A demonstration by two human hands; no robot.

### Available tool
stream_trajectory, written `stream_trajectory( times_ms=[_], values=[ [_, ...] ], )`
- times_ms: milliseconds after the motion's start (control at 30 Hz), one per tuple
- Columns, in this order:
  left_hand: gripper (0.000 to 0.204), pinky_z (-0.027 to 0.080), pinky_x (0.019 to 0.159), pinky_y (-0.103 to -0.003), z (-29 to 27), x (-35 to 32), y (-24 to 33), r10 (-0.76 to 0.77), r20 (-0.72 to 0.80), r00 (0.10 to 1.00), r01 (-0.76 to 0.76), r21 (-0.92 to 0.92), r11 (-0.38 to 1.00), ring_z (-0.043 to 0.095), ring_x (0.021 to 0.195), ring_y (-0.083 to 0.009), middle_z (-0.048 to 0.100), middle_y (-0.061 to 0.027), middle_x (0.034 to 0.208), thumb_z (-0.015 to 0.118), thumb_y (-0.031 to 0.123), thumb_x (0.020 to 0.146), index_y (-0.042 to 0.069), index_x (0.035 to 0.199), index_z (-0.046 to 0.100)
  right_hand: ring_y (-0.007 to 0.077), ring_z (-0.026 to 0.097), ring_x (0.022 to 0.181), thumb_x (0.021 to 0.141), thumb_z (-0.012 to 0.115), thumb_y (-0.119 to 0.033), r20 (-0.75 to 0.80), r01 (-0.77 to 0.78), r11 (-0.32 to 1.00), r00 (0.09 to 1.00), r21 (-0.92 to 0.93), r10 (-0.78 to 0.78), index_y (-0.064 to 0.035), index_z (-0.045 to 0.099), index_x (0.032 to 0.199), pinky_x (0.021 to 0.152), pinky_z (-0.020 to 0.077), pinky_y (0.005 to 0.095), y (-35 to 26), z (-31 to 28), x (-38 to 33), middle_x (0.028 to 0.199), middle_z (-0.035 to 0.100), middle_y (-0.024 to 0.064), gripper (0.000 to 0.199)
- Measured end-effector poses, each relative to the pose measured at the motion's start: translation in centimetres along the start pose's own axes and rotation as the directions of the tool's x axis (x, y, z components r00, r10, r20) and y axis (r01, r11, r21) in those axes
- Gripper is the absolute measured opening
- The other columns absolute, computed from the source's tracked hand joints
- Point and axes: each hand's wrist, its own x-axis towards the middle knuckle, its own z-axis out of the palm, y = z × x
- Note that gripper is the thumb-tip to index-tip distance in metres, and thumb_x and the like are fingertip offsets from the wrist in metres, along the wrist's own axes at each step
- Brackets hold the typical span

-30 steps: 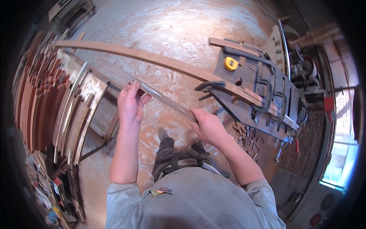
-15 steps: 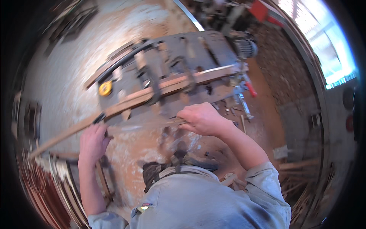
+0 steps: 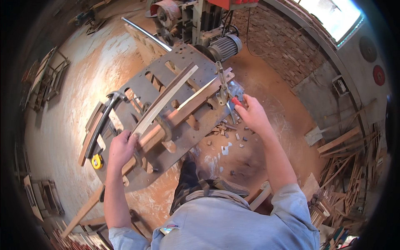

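My left hand (image 3: 121, 148) grips the near end of a thin wooden strip (image 3: 164, 102), pale along one side and reddish-brown along the other. The strip slants away over a slotted grey metal table (image 3: 183, 139). Beside it lies a longer wooden bar (image 3: 193, 109), passing under a curved metal hold-down (image 3: 166, 128). My right hand (image 3: 254, 113) is closed around the red handle (image 3: 236, 101) of a metal toggle clamp (image 3: 223, 85) at the table's right end, near the bar's far end.
A claw hammer (image 3: 101, 125) and yellow tape measure (image 3: 97, 161) rest at the table's left. A motor (image 3: 227, 46) on a machine stands beyond it. Small wood offcuts (image 3: 225, 128) litter the floor on the right; scrap wood (image 3: 346, 166) is piled further right.
Both hands were holding a blurred strip in front of the table. Now the left holds the strip over the table, and the right has moved to the clamp's red handle. The view has turned.
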Motion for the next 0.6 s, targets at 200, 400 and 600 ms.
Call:
stream_trajectory(
  times_ms=[200,400,600],
  values=[
    [0.029,0.051,0.073,-0.048,1.8,8.1,4.5,0.162,-0.068,0.984,-0.123,0.391,0.912,0.067,0.084,-0.0389,0.069,-0.0178,0.085,0.064,0.034,0.092,0.005,0.095,0.064,0.0421,0.061,0.105,0.091,0.064,-0.033,0.229,-0.121,0.977,0.96,-0.172,0.16,0.0028,0.058,0.107,0.089,0.0489,0.0483,0.0,2.4,3.2,0.11,0.064,0.0258,0.04],
    [0.028,0.053,0.077,-0.05,5.8,15.5,6.3,0.295,-0.033,0.955,-0.237,0.516,0.823,0.068,0.09,-0.0372,0.069,-0.0166,0.094,0.062,0.033,0.092,0.005,0.098,0.064,0.0415,0.064,0.104,0.094,0.06,-0.029,0.41,-0.324,0.905,0.812,-0.276,0.416,-0.0012,0.056,0.112,0.086,0.0489,0.0507,-0.2,2.2,5.9,0.104,0.068,0.0257,0.033],
    [0.031,0.055,0.075,-0.049,11.1,19.8,7.5,0.301,0.109,0.947,-0.313,0.505,0.804,0.069,0.087,-0.0366,0.069,-0.0178,0.093,0.058,0.033,0.094,0.003,0.097,0.064,0.0426,0.063,0.107,0.096,0.057,-0.024,0.413,-0.371,0.903,0.803,-0.217,0.429,-0.0017,0.055,0.115,0.089,0.0482,0.0508,0.2,2.3,5.8,0.109,0.067,0.0263,0.029]
  ],
)
